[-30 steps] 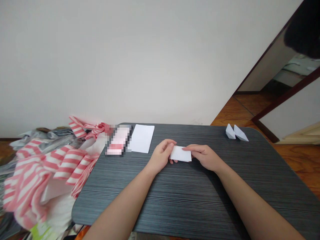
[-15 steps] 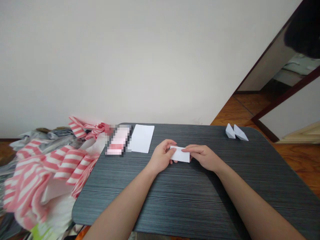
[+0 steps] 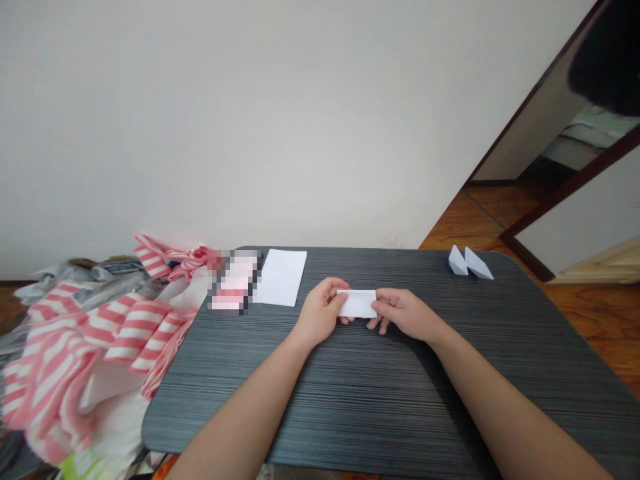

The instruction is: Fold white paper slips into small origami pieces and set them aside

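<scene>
A small folded white paper point(image 3: 358, 304) is held up between my two hands over the dark table. My left hand point(image 3: 323, 310) pinches its left end, thumb on the near face and fingers behind. At the right end my right hand point(image 3: 404, 312) grips the paper between thumb and fingers, with some fingertips showing below it. The paper looks like a flat rectangle, its long side running left to right; its back is hidden.
On the dark, wood-grained table point(image 3: 300, 407), a stack of white paper point(image 3: 283, 277) lies at the back left beside a blurred-out phone-like object point(image 3: 233, 283). Two pointed folded paper pieces point(image 3: 469, 263) stand at the back right. Striped red-and-white cloth point(image 3: 125, 333) is heaped left of the table.
My right thumb has moved from the paper's top edge to its right end. The paper has turned slightly and now lies more level.
</scene>
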The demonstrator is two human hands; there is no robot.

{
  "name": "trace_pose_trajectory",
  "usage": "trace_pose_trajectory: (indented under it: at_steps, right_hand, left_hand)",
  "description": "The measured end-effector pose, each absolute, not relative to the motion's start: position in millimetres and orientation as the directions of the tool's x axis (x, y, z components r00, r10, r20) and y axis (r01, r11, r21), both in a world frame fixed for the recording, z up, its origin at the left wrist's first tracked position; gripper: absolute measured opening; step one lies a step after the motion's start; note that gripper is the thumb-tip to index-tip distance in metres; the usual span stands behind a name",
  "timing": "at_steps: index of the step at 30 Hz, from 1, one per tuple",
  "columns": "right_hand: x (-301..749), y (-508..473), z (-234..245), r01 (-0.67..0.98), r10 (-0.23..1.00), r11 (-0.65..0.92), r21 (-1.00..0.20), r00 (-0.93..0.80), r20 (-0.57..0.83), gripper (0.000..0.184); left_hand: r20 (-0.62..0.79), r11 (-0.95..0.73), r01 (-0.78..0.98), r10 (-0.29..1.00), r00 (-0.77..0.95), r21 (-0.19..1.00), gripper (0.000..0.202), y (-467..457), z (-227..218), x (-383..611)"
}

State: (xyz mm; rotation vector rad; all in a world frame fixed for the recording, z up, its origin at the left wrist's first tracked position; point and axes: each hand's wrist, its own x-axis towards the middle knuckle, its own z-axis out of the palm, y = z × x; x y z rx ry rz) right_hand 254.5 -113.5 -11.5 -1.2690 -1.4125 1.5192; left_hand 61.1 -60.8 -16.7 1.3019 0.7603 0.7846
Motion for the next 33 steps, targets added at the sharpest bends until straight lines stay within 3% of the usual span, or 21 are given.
trace_pose_trajectory:
  at_steps: [11, 18, 33]
  right_hand:
    - [254.3, -112.0, -13.9, 0.154, 0.954, -0.151, -0.976, -0.234, -0.185, 0.030]
    - [256.3, -112.5, -13.7, 0.143, 0.970, -0.137, -0.980, -0.181, -0.162, 0.028]
    - [259.2, -111.2, -19.8, 0.155, 0.972, -0.121, -0.980, -0.179, -0.149, 0.027]
  left_hand:
    - [-0.039, 0.092, -0.074, 0.845, 0.534, 0.993, 0.023, -60.9, -15.8, 61.4]
    - [-0.077, 0.147, -0.085, 0.831, 0.551, 0.985, 0.040, -59.4, -16.6, 61.5]
    - [-0.082, 0.082, 0.025, 0.827, 0.556, 0.996, 0.031, -59.3, -18.2, 60.7]
